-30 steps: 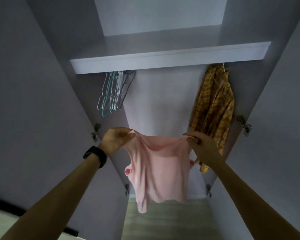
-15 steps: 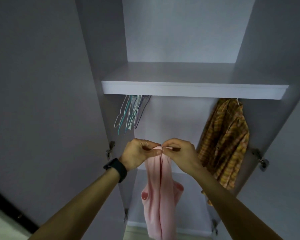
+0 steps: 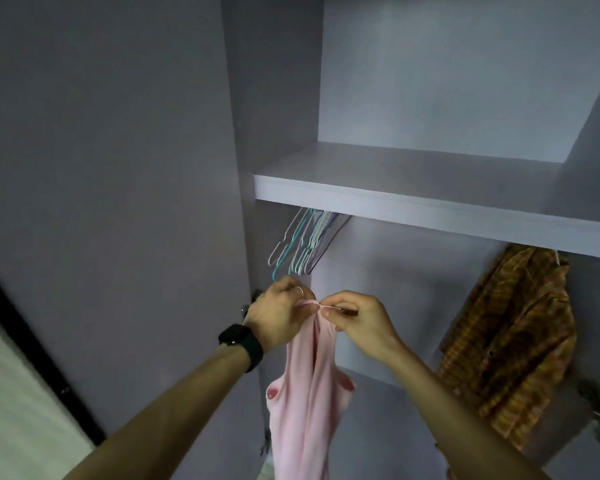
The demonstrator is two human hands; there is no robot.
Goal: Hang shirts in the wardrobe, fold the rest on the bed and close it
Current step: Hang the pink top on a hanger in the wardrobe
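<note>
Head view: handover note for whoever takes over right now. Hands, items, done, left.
Left hand: pinches the gathered upper edge of the pink top.
Right hand: pinches the same edge, right beside the left.
The pink top hangs down from both hands in front of the open wardrobe, on no hanger.
Empty hangers hang under the shelf at its left end, just above the left hand.
Done: orange plaid shirt hangs on the right under the shelf.
Left: hang or fold the pink top, deal with any other clothes (bed not in view), close the wardrobe.

Dim, bluish, soft light; wide-angle bending at edges, slight blur.
</note>
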